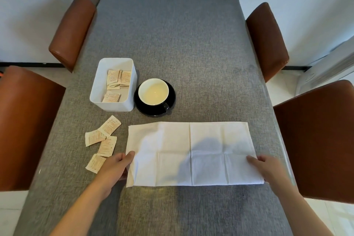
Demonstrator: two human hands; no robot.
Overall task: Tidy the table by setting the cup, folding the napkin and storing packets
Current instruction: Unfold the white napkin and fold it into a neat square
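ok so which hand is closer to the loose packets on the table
Left. The left hand grips the napkin's left edge, right beside the loose packets and overlapping the nearest one. The right hand holds the napkin's right edge, across the cloth from them.

- A grey cloth-covered table (pixel 172 44) fills the middle.
- Two brown chairs (pixel 26 126) stand along its left side, one nearer, one farther.
- Two more brown chairs (pixel 316 140) stand along the right.
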